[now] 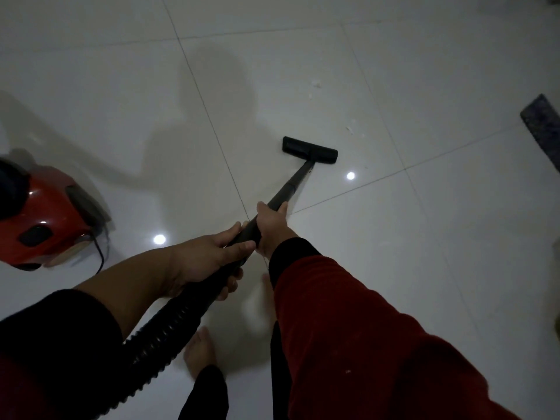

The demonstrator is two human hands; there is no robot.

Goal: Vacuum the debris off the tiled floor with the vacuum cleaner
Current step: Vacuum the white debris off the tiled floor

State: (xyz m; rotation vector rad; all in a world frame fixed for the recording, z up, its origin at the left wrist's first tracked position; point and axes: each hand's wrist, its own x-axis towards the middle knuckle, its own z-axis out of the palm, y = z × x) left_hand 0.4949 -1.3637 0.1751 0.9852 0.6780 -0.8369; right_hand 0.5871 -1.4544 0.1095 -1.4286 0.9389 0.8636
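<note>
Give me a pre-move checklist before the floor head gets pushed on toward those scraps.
1. Both hands on the wand: ok. The left hand grips near the hose end, the right hand higher up the wand.
2. Floor head flat on the tiled floor: looks ok.
3. Debris located: ok. Pale scraps lie just beyond the head to its right, more farther off.
4. Path to the scraps: ok, bare tile between.
5. Hose slack: ok, it curves by the bare foot.
6. Red canister running: cannot tell.
</note>
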